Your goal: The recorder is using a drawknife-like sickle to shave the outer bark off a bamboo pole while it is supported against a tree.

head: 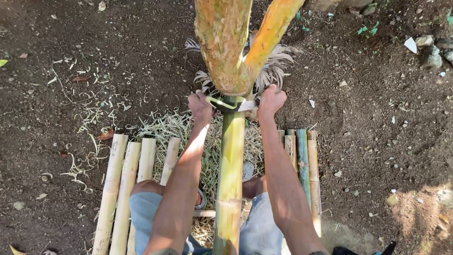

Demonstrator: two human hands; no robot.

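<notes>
— What could go wrong from here?

— A slip is judged the main risk. The blade [236, 105] is gripped at both ends: the left hand [200, 107] is closed round one end, the right hand [271, 100] round the other, fingers curled tight on each. If the edge were caught in a node and then released suddenly, it could be driven towards the knees, which lie just behind the fingers. The bamboo pole [230, 179] could also be rolled out of the forked trunk [226, 47] against which its far end is braced.

— And how is the pole laid?

— Its long axis is run straight away from the body, between the two forearms; the far end is pointed at the fork just beyond the fingers, the near end is passed between the legs. A green strip [222, 103] is curled up beside the left fingers. Split bamboo slats [123, 189] are laid outside each hand, on shavings [165, 127].
</notes>
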